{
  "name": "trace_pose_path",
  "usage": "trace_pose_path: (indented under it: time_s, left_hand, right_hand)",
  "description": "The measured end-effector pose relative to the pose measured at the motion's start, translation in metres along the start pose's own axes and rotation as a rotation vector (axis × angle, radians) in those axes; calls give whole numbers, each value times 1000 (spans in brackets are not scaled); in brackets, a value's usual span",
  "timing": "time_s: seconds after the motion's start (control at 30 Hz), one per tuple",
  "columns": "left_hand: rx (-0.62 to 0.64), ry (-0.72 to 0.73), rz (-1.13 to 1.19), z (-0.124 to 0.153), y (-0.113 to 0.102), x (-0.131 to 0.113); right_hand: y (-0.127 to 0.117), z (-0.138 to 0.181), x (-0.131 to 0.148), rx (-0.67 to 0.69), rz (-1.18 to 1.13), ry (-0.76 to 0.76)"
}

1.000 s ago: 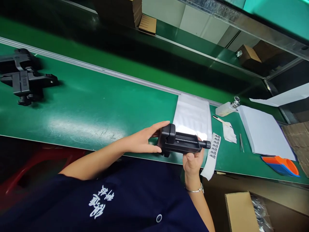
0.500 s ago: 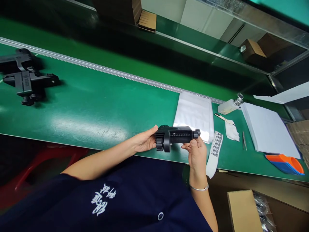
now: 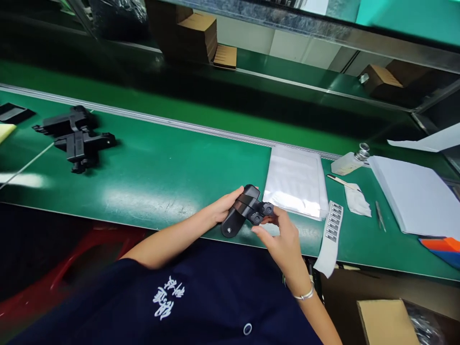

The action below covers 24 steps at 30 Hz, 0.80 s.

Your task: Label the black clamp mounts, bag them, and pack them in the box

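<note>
In front of my chest, near the bench's front edge, I hold a black plastic clamp bracket [image 3: 235,218] with two ribbed knobs. My left hand [image 3: 225,205] is closed round its far left side, with the thumb on top and the other fingers mostly hidden behind it. The knobs [image 3: 256,219] point to the right, towards my right hand [image 3: 282,235]. That hand's thumb and fingers are bent around the knob end; where exactly they touch is partly hidden. A round metal spot shows at the bracket's near end.
More black brackets [image 3: 77,139] lie on the green bench [image 3: 154,182] at left. To the right are clear plastic bags [image 3: 296,179], a label strip [image 3: 332,227], a bottle [image 3: 347,164], a brush [image 3: 339,181], tweezers [image 3: 380,215] and white sheets [image 3: 413,191]. A shelf [image 3: 287,79] runs behind.
The bracket has been turned in my hands, so its knobs now face right and its long body slants towards me. My right hand has shifted to the knobs. The whole view has swung left.
</note>
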State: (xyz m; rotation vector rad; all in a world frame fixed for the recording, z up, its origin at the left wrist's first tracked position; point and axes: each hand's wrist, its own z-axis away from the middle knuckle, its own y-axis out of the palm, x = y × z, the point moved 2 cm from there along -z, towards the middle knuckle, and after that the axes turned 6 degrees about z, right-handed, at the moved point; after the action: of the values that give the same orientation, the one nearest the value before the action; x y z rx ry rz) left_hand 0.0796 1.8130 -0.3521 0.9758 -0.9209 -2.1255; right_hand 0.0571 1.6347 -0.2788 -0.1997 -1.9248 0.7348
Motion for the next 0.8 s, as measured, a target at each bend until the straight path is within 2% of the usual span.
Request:
trace_pose_path:
  time_s: [0.03,0.1,0.17,0.2,0.27,0.3,0.37,0.43,0.5,0.6,0.67,0.73,0.8]
  left_hand:
    - [-6,0,-11,1,0,-2]
    - [-27,7,-38,3,1,-8]
    - [-66,36,-62,5,1,-18]
    - [-95,55,-73,6,2,-24]
    - [-161,85,-93,7,4,-34]
    - [-188,96,-102,8,5,-38]
    - [-223,114,-139,7,5,-44]
    - [-249,160,-233,6,3,-49]
    - [-296,256,-419,5,-4,-55]
    - [-398,441,-860,3,-16,-68]
    - [-473,489,-1209,3,-19,-76]
    - [-568,569,-1541,5,-12,-79]
    - [-599,749,-1726,7,7,-71]
  right_hand:
    - [-11,5,-8,2,-19,14]
    - [-43,21,-32,-99,6,116]
    - [-86,47,-61,-360,249,369]
    - [-106,62,-76,-425,438,549]
    - [-132,90,-104,-326,737,909]
    - [-139,101,-115,-252,806,1037]
    - [-140,116,-133,-143,805,1164]
    - [-133,123,-143,-195,697,1157]
    - [-125,127,-147,-332,539,1100]
    - [-120,132,-150,-442,276,1007]
    - [-120,135,-149,-488,115,950]
    - [-119,136,-147,-546,-66,897]
    - [-115,134,-145,-571,-250,852]
